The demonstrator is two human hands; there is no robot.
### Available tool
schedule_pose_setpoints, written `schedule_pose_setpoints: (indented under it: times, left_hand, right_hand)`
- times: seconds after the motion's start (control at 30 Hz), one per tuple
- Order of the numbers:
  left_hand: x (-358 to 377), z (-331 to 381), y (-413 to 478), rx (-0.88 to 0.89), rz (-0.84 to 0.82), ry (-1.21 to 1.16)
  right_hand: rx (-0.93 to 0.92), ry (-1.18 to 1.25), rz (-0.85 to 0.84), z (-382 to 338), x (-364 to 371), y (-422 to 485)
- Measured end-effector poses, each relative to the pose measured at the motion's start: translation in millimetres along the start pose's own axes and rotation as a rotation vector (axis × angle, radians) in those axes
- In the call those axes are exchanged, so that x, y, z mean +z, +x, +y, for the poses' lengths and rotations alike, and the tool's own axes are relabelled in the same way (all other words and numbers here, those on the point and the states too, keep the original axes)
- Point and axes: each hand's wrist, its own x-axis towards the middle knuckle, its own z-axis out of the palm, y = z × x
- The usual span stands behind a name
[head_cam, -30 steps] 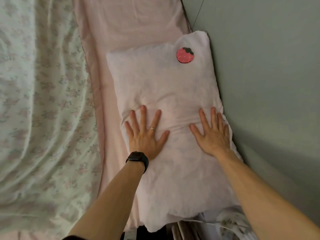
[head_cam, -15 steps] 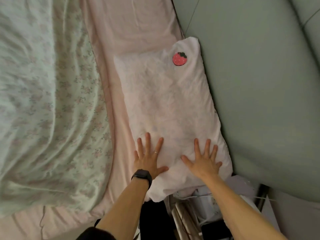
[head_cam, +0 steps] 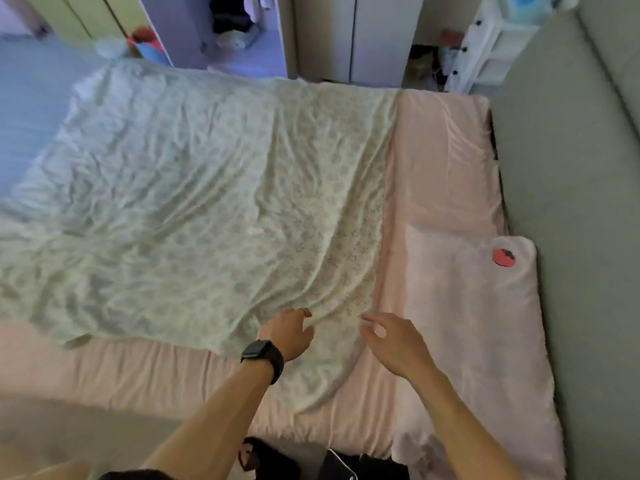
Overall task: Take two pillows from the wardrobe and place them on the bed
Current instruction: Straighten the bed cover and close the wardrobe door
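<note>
Head view: pillow (head_cam: 474,327) on bed (head_cam: 440,157); both hands empty over blanket (head_cam: 194,202).

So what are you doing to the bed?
A person is leaning over the bed. One pink pillow with a strawberry patch lies along the right side by the grey headboard. No second pillow shows. The left hand rests on the flowery blanket, seemingly gripping a fold. The right hand hangs open just above its edge, off the pillow.
</note>
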Motion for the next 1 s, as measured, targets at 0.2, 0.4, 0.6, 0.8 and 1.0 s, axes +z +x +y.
schedule_pose_setpoints:
  times: [0.2,0.4,0.6,0.8,1.0]
  left_hand:
    - [-74.1,-184.1,-82.9,-0.177,0.312,-0.108]
    - [-133.6,-349.8,-195.0,-0.406,0.644,-0.209]
    - [-177.3,-471.4,-294.5,-0.647,0.920,-0.204]
    - [-215.7,-570.2,-350.1,-0.822,1.022,-0.197]
    - [-272.1,-679.0,-359.8,-0.897,1.047,-0.171]
  right_hand:
    - [-0.361,-0.062,0.038,-207.3,82.4,2.4]
    - [-0.655,-0.158,-0.014,-388.0,162.5,-16.4]
    - [-0.982,-0.166,-0.024,-541.3,224.7,-41.6]
    - [-1.189,-0.134,-0.070,-674.2,288.2,-56.7]
    - [-1.269,-0.113,-0.096,-799.0,355.4,-39.4]
